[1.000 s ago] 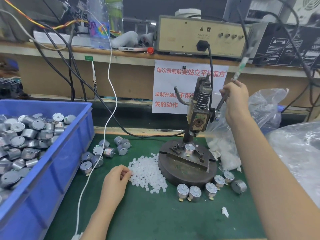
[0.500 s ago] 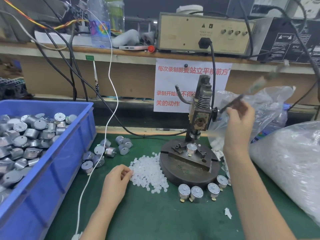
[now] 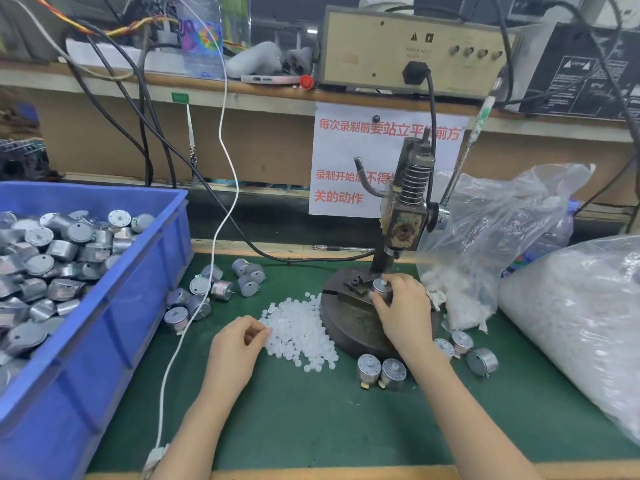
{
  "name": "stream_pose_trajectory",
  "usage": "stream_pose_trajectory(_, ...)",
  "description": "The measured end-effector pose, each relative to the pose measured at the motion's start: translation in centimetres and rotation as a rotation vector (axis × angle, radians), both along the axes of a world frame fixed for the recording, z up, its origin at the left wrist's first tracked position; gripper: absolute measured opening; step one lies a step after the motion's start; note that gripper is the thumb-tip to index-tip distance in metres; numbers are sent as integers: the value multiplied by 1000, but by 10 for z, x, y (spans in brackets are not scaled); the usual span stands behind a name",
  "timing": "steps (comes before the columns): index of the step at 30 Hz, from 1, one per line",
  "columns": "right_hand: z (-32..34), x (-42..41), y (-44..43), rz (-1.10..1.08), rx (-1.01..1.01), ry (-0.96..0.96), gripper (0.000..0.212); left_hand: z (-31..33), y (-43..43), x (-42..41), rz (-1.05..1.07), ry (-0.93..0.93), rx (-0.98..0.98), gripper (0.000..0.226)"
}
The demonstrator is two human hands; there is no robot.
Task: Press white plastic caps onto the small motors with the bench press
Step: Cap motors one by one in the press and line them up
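Note:
The bench press (image 3: 405, 216) stands on a round dark base (image 3: 346, 327) on the green mat. Its lever (image 3: 464, 157) points up and to the right, with no hand on it. A small silver motor (image 3: 380, 288) with a white cap on its shaft sits in the fixture under the ram, and my right hand (image 3: 403, 311) grips it. My left hand (image 3: 239, 348) rests at the left edge of the pile of white plastic caps (image 3: 299, 327), its fingertips pinching a cap. Loose motors (image 3: 214, 292) lie left of the pile. Capped motors (image 3: 381, 370) stand in front of the base.
A blue bin (image 3: 114, 306) full of motors fills the left side. Clear plastic bags (image 3: 568, 306) of white parts lie at the right. A white cable (image 3: 194, 306) runs down across the mat. A shelf with power units (image 3: 408, 50) and a paper notice is behind the press.
My right hand has let go of the press lever and come down to the motor in the fixture. The lever has swung back up. My left hand has stayed at the cap pile.

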State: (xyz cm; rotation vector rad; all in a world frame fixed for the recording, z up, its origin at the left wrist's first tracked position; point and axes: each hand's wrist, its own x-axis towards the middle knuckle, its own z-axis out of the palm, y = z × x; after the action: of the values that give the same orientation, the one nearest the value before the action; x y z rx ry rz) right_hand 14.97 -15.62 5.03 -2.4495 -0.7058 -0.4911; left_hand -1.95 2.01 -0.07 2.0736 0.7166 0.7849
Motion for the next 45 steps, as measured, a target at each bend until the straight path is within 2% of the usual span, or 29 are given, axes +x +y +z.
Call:
stream_pose_trajectory(4,1,-22,-4,35,-98,-30,34,-2,1,2,4,3,-7,16)
stream_pose_trajectory(7,-5,-55,-8,250,-62,-23,41,-3,2,1,5,9,-1,16)
stream_pose_trajectory(9,-15,-72,-10,374,-133,-13,48,-3,2,1,3,15,0,17)
stream_pose_trajectory(11,-24,-83,-13,418,-213,-40,44,-4,2,0,4,15,0,17)
stream_pose_trajectory(13,-30,-87,-18,414,-237,-116,38,-4,1,1,8,18,-1,18)
stream_pose_trajectory(17,-44,-86,-29,326,-167,-245,40,-4,2,1,9,21,-5,20)
stream_pose_trajectory(23,-48,-80,-39,275,-183,-364,42,-4,2,1,12,31,-1,18)
stream_pose_trajectory(33,-49,-73,-65,297,-200,-326,51,-3,0,0,5,49,-4,15)
stream_pose_trajectory(36,-50,-74,-66,297,-160,-297,44,-3,0,0,3,54,-5,18)
stream_pose_trajectory(38,-49,-77,-60,289,-111,-310,36,-3,-1,0,-2,47,-9,19)
stream_pose_trajectory(42,-36,-85,-30,323,-64,-248,46,-1,-3,-3,13,24,-11,13)
stream_pose_trajectory(45,-25,-90,3,420,-64,-162,40,0,-9,-10,50,-30,-32,12)
